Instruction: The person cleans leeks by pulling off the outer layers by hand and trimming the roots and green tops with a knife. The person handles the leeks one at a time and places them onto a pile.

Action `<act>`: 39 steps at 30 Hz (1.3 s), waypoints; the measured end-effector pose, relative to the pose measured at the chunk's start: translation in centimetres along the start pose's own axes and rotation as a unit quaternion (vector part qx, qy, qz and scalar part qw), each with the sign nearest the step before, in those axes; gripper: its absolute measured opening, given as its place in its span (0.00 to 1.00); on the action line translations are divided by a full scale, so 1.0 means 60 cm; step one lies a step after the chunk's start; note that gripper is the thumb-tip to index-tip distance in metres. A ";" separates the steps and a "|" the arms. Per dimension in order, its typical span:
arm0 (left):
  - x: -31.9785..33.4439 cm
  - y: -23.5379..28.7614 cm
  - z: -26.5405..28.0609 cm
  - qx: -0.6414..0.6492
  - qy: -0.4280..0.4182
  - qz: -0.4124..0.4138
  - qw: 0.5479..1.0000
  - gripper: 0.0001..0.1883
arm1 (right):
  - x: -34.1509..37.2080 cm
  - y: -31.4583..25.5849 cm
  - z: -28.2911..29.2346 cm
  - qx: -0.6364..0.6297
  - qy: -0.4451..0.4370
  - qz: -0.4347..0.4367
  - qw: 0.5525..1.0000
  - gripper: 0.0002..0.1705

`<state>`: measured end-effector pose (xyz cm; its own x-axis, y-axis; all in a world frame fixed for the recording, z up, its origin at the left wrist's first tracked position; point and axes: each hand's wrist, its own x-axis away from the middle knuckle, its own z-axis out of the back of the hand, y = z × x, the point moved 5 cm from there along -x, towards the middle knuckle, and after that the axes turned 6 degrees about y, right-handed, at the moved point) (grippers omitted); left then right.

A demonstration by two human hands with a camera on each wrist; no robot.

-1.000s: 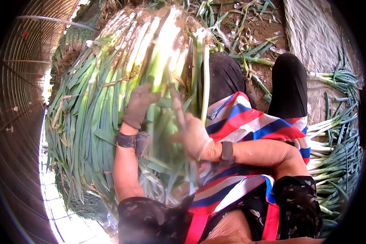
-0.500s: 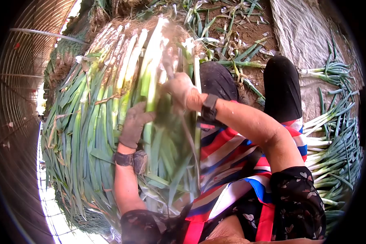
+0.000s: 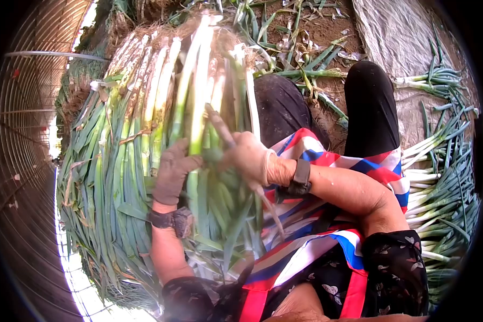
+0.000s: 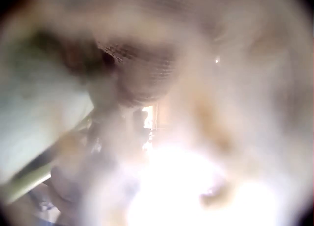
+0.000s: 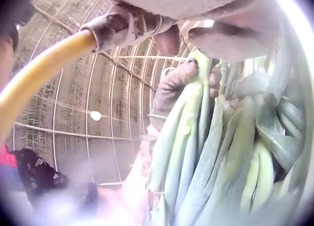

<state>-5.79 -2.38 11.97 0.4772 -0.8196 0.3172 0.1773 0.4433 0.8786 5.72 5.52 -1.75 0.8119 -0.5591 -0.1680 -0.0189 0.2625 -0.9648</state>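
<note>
Could bruise or split the long green-and-white onion stalks (image 3: 198, 107) if squeezed too hard by the brown-gloved left hand (image 3: 174, 172), curled round their green part in a narrow grip. Might scrape the pale stems with the slim grey-brown tube (image 3: 220, 126), gripped in the pale-gloved right hand (image 3: 249, 158), if moved carelessly; too blurred to tell whether touching. Might also snag on leaves if pulled by the yellow hose (image 5: 49, 71). Lying between a broad green onion heap (image 3: 112, 139) and the black-trousered legs (image 3: 282, 104): white near shaggy roots, bright green midway, darker and floppy towards the leaves.
</note>
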 end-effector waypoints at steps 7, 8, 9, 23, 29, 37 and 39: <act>-0.006 -0.059 0.000 -0.465 0.098 -0.246 0.845 0.21 | 0.003 0.121 -0.077 -0.742 -0.037 -0.351 0.570 0.22; -0.002 -0.058 -0.006 -0.500 0.108 -0.237 0.826 0.21 | 0.002 0.125 -0.079 -0.760 -0.045 -0.346 0.548 0.19; 0.001 -0.058 -0.011 -0.535 0.118 -0.228 0.805 0.22 | 0.002 0.108 -0.066 -0.722 -0.014 -0.352 0.596 0.16; 0.064 0.017 0.058 -0.557 0.256 -0.307 0.728 0.18 | -0.021 -0.133 0.101 -0.421 0.135 -0.316 0.839 0.11; 0.027 0.018 0.269 -0.645 0.349 -0.213 0.645 0.17 | 0.007 -0.182 -0.020 -0.211 -0.009 -0.211 0.954 0.19; -0.003 0.008 0.305 -0.739 0.302 -0.139 0.586 0.13 | -0.018 -0.273 -0.069 -0.061 -0.141 -0.212 0.965 0.26; -0.012 0.004 0.310 -0.751 0.277 -0.131 0.585 0.12 | -0.014 -0.265 -0.082 -0.120 -0.167 -0.258 0.944 0.27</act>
<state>-22.10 -8.43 18.61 0.3968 -0.8716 -0.2878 0.6646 0.4891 -0.5649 2.45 -2.02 12.74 0.8867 -0.2744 0.3722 0.3309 -0.1856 -0.9252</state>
